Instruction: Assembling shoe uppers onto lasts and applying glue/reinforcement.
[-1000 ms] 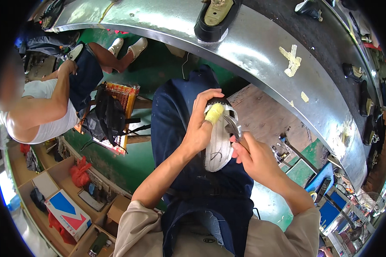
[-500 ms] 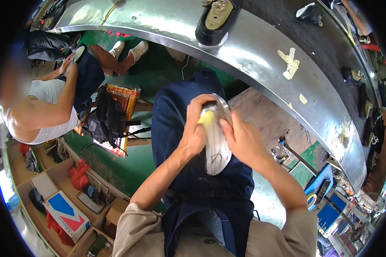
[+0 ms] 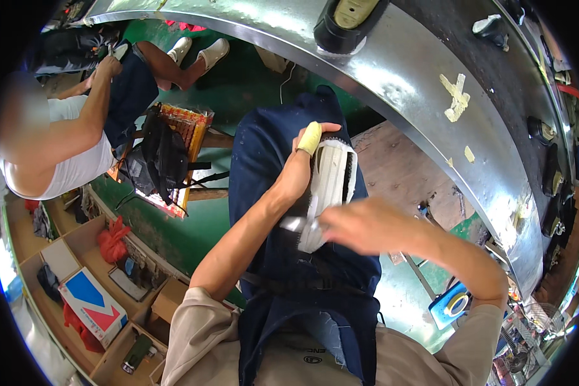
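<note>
A pale shoe or shoe part (image 3: 331,170) lies along my lap, its long white face up and dark zigzag stitching round the edge. My left hand (image 3: 299,164) grips its far end from the left side, and a yellow cover (image 3: 310,138) wraps the thumb. At the near end is my right hand (image 3: 357,225), blurred by motion, fingers drawn together. A shiny blade-like strip (image 3: 293,223) sticks out leftward from these fingers across the shoe; its kind cannot be made out. A dark blue apron (image 3: 270,141) covers my legs beneath.
A metal-topped bench (image 3: 392,71) curves ahead and right, bearing a dark shoe on a last (image 3: 341,32) and tape scraps. To the left sits a co-worker (image 3: 58,141), hands on a shoe, beside a black backpack (image 3: 154,167). Wooden compartments (image 3: 77,235) hold boxes and bags at lower left.
My right hand has moved from the shoe's far half toward its near end, along with the shiny strip. The shoe has turned slightly, and the left thumb has shifted up to its far end.
</note>
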`<action>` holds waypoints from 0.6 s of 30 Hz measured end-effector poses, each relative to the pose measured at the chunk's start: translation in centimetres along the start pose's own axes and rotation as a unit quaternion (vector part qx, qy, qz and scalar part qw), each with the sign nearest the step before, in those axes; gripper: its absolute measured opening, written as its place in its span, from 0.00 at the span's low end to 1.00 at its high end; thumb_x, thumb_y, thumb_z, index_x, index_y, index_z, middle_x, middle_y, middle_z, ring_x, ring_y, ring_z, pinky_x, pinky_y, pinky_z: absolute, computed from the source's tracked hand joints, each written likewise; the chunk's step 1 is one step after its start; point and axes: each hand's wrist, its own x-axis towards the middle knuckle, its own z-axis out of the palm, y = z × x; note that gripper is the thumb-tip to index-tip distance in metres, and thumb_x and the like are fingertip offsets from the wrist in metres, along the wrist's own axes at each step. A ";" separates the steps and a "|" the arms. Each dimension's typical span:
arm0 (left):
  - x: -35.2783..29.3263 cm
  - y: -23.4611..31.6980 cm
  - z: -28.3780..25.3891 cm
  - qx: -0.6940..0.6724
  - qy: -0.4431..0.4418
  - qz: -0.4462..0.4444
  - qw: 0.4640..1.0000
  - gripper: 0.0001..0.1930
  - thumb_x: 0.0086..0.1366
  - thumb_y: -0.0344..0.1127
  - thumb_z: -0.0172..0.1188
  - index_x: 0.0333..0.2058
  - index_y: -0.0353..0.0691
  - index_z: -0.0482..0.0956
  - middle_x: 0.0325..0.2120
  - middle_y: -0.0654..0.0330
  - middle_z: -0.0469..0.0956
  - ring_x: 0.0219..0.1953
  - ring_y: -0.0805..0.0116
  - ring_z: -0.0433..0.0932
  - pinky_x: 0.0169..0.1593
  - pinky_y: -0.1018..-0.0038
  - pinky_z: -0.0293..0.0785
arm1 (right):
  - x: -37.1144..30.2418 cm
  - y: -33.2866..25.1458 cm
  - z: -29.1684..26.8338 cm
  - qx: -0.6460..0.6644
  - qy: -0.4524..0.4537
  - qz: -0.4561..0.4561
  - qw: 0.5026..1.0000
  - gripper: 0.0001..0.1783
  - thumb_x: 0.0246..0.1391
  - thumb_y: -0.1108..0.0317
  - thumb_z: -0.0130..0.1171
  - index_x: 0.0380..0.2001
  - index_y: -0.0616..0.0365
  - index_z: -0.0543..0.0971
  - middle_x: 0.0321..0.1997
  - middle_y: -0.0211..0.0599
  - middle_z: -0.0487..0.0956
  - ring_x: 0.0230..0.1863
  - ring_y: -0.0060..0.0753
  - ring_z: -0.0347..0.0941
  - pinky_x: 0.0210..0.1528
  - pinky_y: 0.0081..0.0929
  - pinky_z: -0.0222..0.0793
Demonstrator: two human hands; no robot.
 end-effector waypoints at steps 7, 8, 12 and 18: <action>-5.3 -3.8 -3.1 -0.020 0.013 0.108 0.994 0.25 0.81 0.34 0.38 0.73 0.36 0.58 0.70 0.55 0.62 0.72 0.64 0.60 0.75 0.69 0.51 | -0.4 -1.5 0.8 -0.041 0.032 0.050 0.997 0.13 0.64 0.60 0.61 0.38 0.58 0.74 0.32 0.44 0.82 0.35 0.49 0.82 0.35 0.45 0.77; -6.0 -5.0 -3.1 -0.056 0.024 0.103 0.993 0.25 0.82 0.35 0.39 0.73 0.36 0.57 0.71 0.54 0.62 0.73 0.64 0.59 0.75 0.69 0.51 | -0.7 -0.3 1.1 -0.065 0.050 0.089 0.993 0.11 0.64 0.62 0.60 0.38 0.60 0.74 0.32 0.44 0.82 0.35 0.49 0.82 0.36 0.44 0.77; -6.3 -6.8 -2.8 0.000 0.049 0.141 0.989 0.25 0.82 0.37 0.40 0.73 0.39 0.57 0.69 0.53 0.63 0.71 0.64 0.61 0.74 0.69 0.52 | 0.5 -0.1 4.1 -0.145 0.031 0.060 0.987 0.10 0.63 0.66 0.59 0.36 0.62 0.73 0.31 0.45 0.82 0.34 0.50 0.82 0.35 0.43 0.77; -7.2 -7.1 -2.7 0.023 0.056 0.122 0.991 0.26 0.81 0.40 0.41 0.73 0.41 0.58 0.69 0.54 0.63 0.71 0.61 0.60 0.73 0.67 0.53 | 0.6 -0.4 2.9 -0.129 -0.019 0.102 0.986 0.08 0.61 0.69 0.57 0.35 0.64 0.72 0.28 0.48 0.82 0.32 0.52 0.83 0.33 0.43 0.77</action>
